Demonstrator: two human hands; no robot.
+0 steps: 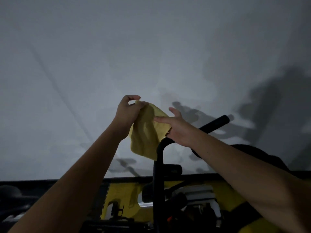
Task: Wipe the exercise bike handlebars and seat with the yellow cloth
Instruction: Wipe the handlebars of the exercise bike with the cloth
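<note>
A yellow cloth [146,132] hangs in the air in front of a pale wall. My left hand [128,113] pinches its top corner between thumb and fingers. My right hand [176,126] reaches to the cloth's right edge with fingers straight and spread, touching the fabric. Just below the cloth stands the black exercise bike handlebar [213,123], whose grip end points up to the right, and its upright post [159,165] runs down from there. The seat is not clearly visible.
A pale wall with dark shadows fills the upper view. Below lie yellow and black floor mats [119,194] and the bike's white and black frame parts [196,199]. A dark rounded shape [255,155] sits at right behind my forearm.
</note>
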